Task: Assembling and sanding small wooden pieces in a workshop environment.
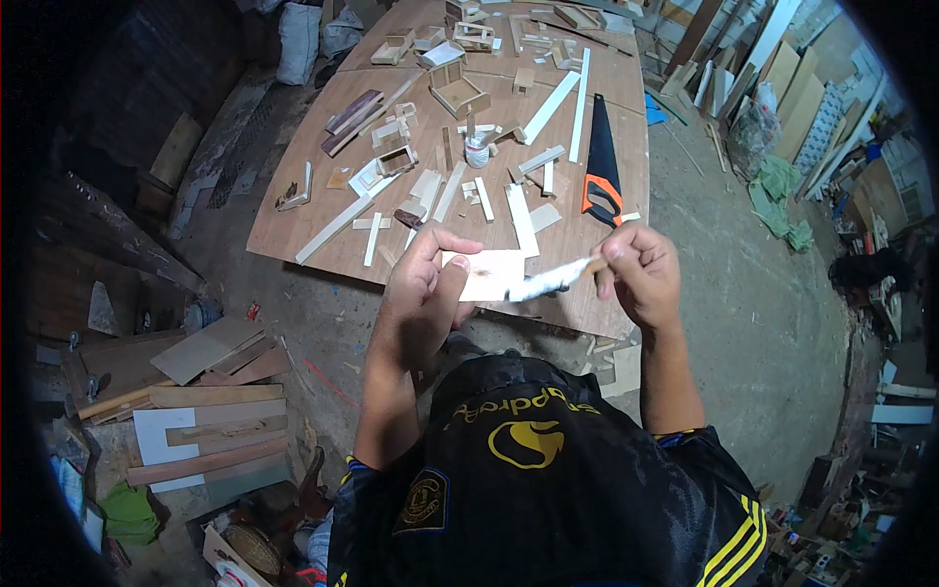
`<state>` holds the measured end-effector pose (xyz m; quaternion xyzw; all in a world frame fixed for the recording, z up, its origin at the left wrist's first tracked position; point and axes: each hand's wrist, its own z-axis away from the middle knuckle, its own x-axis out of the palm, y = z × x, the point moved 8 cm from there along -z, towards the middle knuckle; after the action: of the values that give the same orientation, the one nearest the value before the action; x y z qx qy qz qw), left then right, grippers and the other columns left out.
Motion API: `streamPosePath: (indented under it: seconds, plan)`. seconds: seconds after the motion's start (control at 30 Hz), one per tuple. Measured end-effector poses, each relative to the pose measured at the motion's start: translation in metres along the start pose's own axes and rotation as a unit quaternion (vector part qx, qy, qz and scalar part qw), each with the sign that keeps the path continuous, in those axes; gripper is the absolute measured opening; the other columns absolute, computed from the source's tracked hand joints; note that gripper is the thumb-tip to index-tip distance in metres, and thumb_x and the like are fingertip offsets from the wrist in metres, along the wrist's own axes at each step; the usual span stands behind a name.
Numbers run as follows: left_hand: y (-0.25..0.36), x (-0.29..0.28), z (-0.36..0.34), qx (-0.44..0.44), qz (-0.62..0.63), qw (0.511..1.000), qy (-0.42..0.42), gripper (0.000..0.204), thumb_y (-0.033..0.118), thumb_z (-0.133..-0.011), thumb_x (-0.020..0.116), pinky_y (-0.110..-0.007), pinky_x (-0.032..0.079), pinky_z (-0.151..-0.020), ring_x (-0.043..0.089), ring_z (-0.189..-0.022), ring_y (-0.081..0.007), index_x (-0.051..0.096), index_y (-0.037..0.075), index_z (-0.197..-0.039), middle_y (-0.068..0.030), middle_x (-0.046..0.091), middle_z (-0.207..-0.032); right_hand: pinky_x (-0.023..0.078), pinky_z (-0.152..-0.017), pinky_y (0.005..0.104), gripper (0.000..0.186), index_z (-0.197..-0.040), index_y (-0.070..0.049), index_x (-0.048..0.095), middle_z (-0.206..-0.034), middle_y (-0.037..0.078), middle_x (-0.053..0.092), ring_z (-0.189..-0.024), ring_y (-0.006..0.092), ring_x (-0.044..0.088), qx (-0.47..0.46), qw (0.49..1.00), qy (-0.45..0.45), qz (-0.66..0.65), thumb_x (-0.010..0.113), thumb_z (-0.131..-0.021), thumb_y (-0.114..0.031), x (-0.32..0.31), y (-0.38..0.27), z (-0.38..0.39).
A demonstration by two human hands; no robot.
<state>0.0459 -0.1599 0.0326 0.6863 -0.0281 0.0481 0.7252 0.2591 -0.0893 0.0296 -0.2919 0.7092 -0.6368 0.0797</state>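
My left hand (428,269) pinches a small pale rectangular wooden board (499,274) between thumb and fingers, just off the near edge of the table. In my right hand (641,269) is a slim brush (550,281), gripped at its tan handle end. White covers most of the brush's length, and its dark tip meets the board's lower right corner or hovers right by it; I cannot tell which. Motion blurs the brush a little. Beyond my hands, a small white tub (476,151) with a stick in it stands among wood offcuts.
On the brown wooden table (284,230) lie a handsaw (602,161) with an orange and black handle, several small wooden boxes (460,93) and pale strips (337,227). Stacked boards (220,421) rest on the floor at left. Green cloth (778,196) and leaning planks (782,73) are at right.
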Motion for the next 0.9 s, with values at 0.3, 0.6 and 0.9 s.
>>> streamPosePath:
  seconds: [0.3,0.6,0.9]
  plan:
    - [-0.002,-0.008,0.001,0.005,0.002,1.000,0.015,0.014,0.001,-0.095,0.040,-0.021,0.033,-0.046,0.039,-0.053,-0.0032,0.050,0.001,-0.106,-0.0013,0.053,-0.072,0.047,-0.054,0.0230,0.015,-0.092,0.003,0.061,-0.068,0.008,0.064,-0.057,0.0104,0.060,-0.020,0.999,0.028,-0.007,0.056,-0.097,-0.011,0.000,0.005,-0.011]
    - [-0.001,-0.010,0.002,0.009,0.014,1.000,0.012,0.014,0.001,-0.095,0.040,-0.020,0.032,-0.046,0.039,-0.053,-0.0032,0.048,0.000,-0.107,-0.0017,0.052,-0.072,0.048,-0.057,0.0234,0.016,-0.096,0.004,0.062,-0.069,0.009,0.065,-0.060,0.0109,0.060,-0.019,0.998,0.054,0.023,0.056,-0.097,-0.010,-0.004,0.006,-0.013]
    - [0.001,-0.010,0.001,-0.024,0.076,0.997,0.009,0.014,0.001,-0.095,0.038,-0.020,0.031,-0.044,0.038,-0.050,-0.0040,0.047,-0.001,-0.105,-0.0036,0.052,-0.072,0.054,-0.074,0.0276,0.011,-0.098,0.007,0.066,-0.091,0.017,0.070,-0.081,0.0177,0.068,-0.079,0.990,-0.068,0.093,0.064,-0.087,0.004,0.009,-0.005,0.003]
